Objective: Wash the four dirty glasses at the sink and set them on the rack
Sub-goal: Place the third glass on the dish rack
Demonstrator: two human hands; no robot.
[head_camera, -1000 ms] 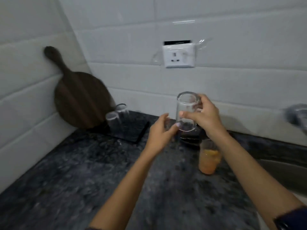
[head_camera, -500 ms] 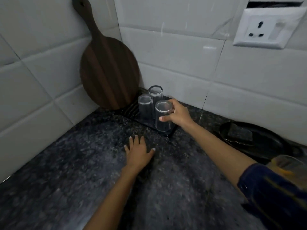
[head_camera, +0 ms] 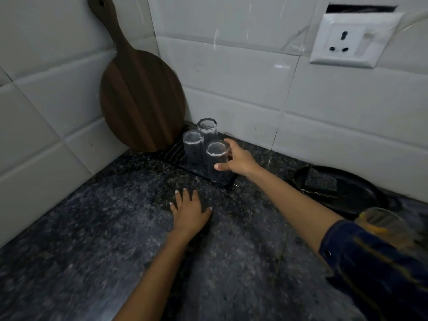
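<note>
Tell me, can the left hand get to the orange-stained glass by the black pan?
Probably not easily. The left hand lies flat on the counter, and the right arm crosses between it and the dirty glass, while the right hand holds a glass on the rack.

Dim, soft light; slight blur, wide-angle bending at the edges.

Dark speckled stone counter [head_camera: 97, 239] in a tiled corner.
On it: a black ridged rack [head_camera: 176, 151], a black pan [head_camera: 361, 195], a leaning wooden board [head_camera: 141, 98], a flat left hand [head_camera: 190, 210].
</note>
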